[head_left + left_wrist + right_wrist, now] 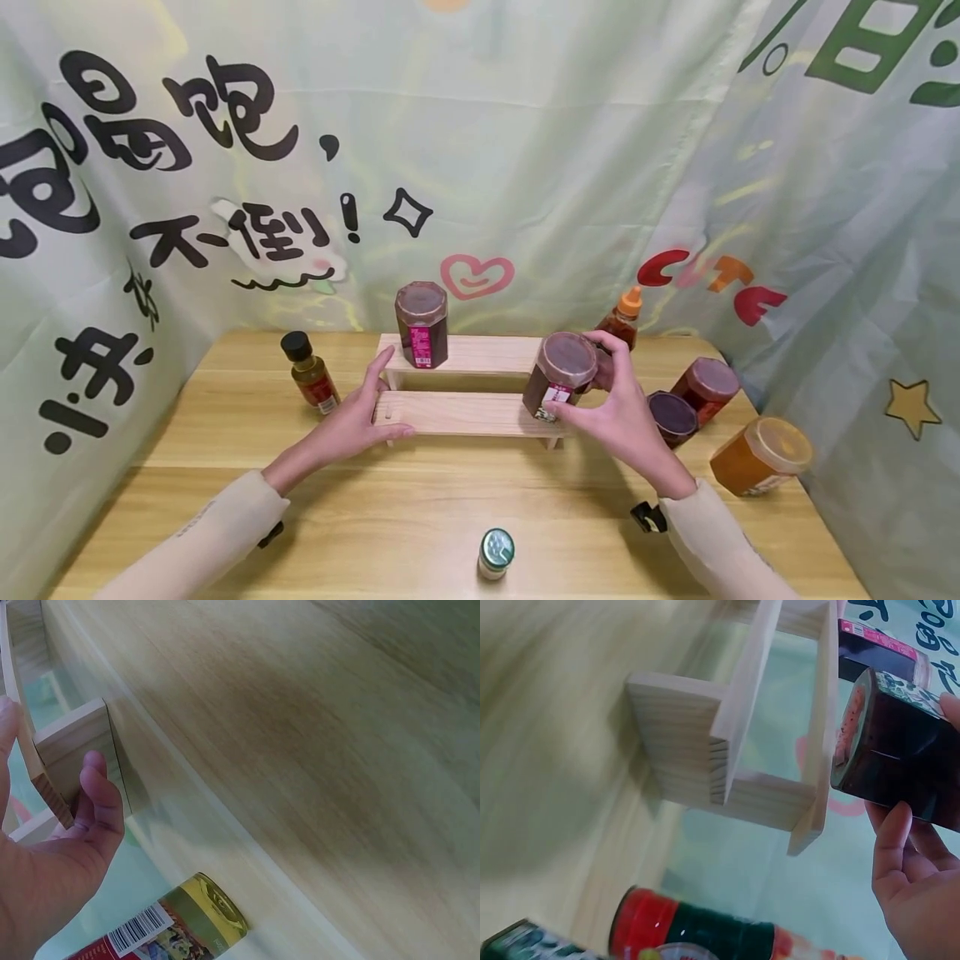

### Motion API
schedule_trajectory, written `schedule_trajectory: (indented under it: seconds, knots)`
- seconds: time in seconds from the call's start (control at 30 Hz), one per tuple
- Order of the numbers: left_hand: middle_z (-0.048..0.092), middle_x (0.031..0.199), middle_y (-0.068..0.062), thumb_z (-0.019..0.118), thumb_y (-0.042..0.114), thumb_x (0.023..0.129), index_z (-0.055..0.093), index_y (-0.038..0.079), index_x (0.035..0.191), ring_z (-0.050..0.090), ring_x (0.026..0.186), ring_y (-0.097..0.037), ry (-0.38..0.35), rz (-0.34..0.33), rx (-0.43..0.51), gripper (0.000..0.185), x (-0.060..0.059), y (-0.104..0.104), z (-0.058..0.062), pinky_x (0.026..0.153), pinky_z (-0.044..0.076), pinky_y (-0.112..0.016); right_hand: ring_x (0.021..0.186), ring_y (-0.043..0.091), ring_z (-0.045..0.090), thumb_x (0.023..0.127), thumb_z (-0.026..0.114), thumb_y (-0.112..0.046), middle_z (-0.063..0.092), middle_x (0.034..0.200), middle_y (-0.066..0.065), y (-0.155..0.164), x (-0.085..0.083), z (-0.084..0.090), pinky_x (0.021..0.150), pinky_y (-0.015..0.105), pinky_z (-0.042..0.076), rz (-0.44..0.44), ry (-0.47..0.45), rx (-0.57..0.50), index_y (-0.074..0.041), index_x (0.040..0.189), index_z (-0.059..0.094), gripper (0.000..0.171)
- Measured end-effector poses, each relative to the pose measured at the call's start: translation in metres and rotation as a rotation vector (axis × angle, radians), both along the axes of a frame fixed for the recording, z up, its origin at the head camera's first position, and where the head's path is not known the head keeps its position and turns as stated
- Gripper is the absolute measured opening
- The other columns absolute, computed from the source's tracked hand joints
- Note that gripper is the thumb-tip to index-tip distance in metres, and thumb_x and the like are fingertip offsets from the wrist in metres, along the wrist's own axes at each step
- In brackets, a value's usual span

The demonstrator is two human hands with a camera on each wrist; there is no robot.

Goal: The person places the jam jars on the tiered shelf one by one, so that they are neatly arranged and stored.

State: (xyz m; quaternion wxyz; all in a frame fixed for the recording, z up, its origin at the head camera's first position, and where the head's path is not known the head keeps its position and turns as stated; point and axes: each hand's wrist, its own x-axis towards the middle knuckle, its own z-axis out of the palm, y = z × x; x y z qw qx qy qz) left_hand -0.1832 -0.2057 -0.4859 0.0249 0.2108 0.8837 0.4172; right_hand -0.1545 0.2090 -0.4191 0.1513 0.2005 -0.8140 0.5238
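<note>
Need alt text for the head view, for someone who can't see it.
The right hand holds a dark jar over the right end of a two-step wooden rack, while the left hand rests on its left end. Another dark jar stands on the top step.

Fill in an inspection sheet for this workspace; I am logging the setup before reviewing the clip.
Surface: light wooden table, bare wood showing in front.
Job's things: two-step wooden rack; one dark jar stands on its upper step; a second dark jar is held tilted over the lower step's right end.
Clutter: small black-capped bottle left of the rack; orange-capped bottle behind; two dark jars and an orange jar lying at right; small green-lidded jar at the front.
Hands: left hand rests on the rack's left end; right hand grips the tilted jar.
Cables: nothing seen.
Surroundings: printed pale green cloth backdrop on three sides.
</note>
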Motion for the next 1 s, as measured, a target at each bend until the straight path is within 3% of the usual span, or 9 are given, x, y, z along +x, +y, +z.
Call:
schedule_trajectory:
  seconds: [0.2, 0.43, 0.67, 1.0]
  knots:
    - [0.063, 0.112, -0.012, 0.095, 0.041, 0.087, -0.002, 0.032, 0.176, 0.065, 0.083, -0.020, 0.001, 0.001, 0.000, 0.132, -0.001, 0.002, 0.001, 0.075, 0.055, -0.044, 0.119, 0.021, 0.067, 0.079, 0.098, 0.003, 0.066, 0.138, 0.013, -0.012, -0.013, 0.006, 0.093, 0.025, 0.056, 0.041, -0.041, -0.057, -0.015, 0.162, 0.032, 0.107]
    - [0.064, 0.108, -0.012, 0.094, 0.041, 0.089, -0.002, 0.031, 0.176, 0.065, 0.078, -0.017, -0.008, 0.000, 0.000, 0.130, 0.000, 0.002, 0.001, 0.076, 0.054, -0.046, 0.106, 0.024, 0.067, 0.079, 0.100, -0.005, 0.068, 0.136, 0.011, -0.027, -0.032, 0.011, 0.086, 0.037, 0.054, 0.024, -0.050, -0.046, -0.020, 0.162, 0.034, 0.107]
    - [0.064, 0.108, -0.008, 0.094, 0.040, 0.089, -0.002, 0.033, 0.176, 0.067, 0.082, -0.016, -0.016, -0.005, 0.010, 0.130, 0.000, 0.002, 0.002, 0.075, 0.055, -0.043, 0.109, 0.024, 0.066, 0.078, 0.101, -0.005, 0.067, 0.139, 0.009, -0.041, -0.046, 0.010, 0.088, 0.045, 0.052, 0.049, -0.082, -0.087, -0.020, 0.161, 0.035, 0.107]
    - [0.065, 0.110, -0.011, 0.094, 0.041, 0.088, -0.001, 0.032, 0.176, 0.067, 0.083, -0.018, -0.020, 0.000, 0.012, 0.129, 0.002, 0.001, 0.001, 0.075, 0.055, -0.045, 0.104, 0.026, 0.065, 0.082, 0.099, -0.007, 0.068, 0.134, 0.008, -0.058, -0.065, 0.006, 0.084, 0.039, 0.052, 0.080, -0.108, -0.124, -0.024, 0.161, 0.036, 0.103]
